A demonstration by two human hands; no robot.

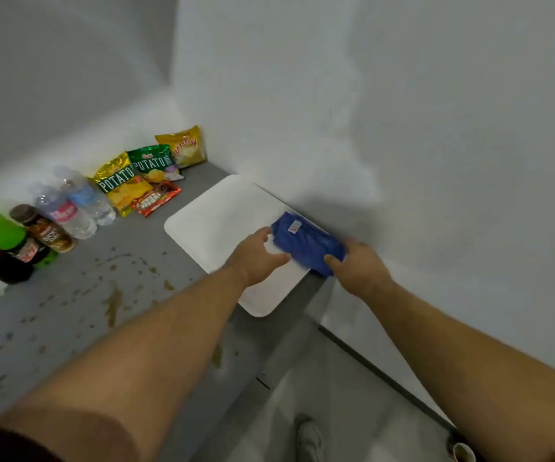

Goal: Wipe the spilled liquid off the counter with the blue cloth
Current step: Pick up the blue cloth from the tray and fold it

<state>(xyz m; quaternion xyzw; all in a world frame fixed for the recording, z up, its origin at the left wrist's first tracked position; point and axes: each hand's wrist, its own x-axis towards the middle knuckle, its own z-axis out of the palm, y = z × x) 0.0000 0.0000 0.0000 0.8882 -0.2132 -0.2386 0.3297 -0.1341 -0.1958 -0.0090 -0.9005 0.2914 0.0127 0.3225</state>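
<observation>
blue cloth (309,243) between left hand (257,253) and right hand (357,265)

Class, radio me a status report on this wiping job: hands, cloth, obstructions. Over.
Left hand, right hand both gripping blue cloth, on white board. Spill on counter unwiped. Bottles edge the spill.

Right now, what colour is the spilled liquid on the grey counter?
Yellowish-brown: the spilled liquid spots and streaks the grey counter; head view.
</observation>
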